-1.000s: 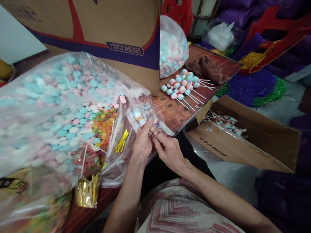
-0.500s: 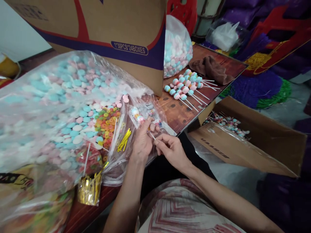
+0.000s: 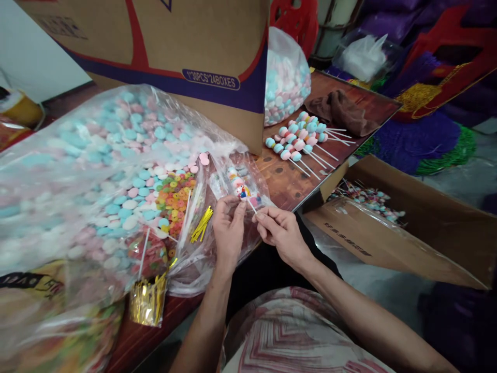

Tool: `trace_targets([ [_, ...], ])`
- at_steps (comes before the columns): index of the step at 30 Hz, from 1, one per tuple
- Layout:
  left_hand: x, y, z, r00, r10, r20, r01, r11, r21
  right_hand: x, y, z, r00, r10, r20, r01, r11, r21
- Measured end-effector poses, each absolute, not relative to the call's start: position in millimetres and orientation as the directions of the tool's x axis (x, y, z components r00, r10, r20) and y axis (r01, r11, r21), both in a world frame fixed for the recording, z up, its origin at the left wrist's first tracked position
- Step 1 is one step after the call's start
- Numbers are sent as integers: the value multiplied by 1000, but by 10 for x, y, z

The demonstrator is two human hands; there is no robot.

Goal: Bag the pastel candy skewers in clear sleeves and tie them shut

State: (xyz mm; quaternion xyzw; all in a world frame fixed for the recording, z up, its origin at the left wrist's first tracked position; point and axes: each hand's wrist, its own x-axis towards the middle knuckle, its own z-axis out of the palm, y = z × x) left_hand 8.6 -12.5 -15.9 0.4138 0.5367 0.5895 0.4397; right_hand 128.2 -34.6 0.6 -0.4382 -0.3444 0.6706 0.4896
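Note:
Between my hands is a marshmallow skewer [image 3: 238,182] inside a clear printed wrapper, its white stick pointing down toward me. My left hand [image 3: 230,223] pinches the wrapper's lower end between thumb and fingers. With thumb and forefinger closed, my right hand [image 3: 280,228] grips the lower part of the white stick [image 3: 252,205]. More clear printed wrappers [image 3: 254,178] lie on the table just beyond my fingers. Left of my left hand is a bunch of gold twist ties [image 3: 202,224].
A large clear bag of marshmallows [image 3: 128,207] with ring gummies [image 3: 176,194] covers the left. Unwrapped skewers [image 3: 298,135] lie at the table's right, by a brown cloth [image 3: 341,111]. A tall carton [image 3: 166,57] stands behind. An open carton [image 3: 388,243] with wrapped skewers is lower right.
My left hand has shifted from around the skewer to the wrapper's lower end, uncovering more of the print. My right hand stays on the stick, slightly farther right. The view has shifted a little.

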Motion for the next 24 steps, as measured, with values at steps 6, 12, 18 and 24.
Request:
trace_targets([
  [6,35,-63,-235,-294,920,259,273,-179,945,1303,-361,5,-135,967,-215,-283,-245,-927],
  [12,12,-99,-172,-182,885,428,545,-271,793,1322,-404,-14,-77,997,21,129,31,-991],
  [18,31,-98,-135,-71,834,547,689,-356,632,1298,-437,-49,-66,980,185,411,196,-890],
  [24,24,-102,-162,-7,829,559,745,-369,556,1283,-433,-46,-50,970,237,498,229,-836],
])
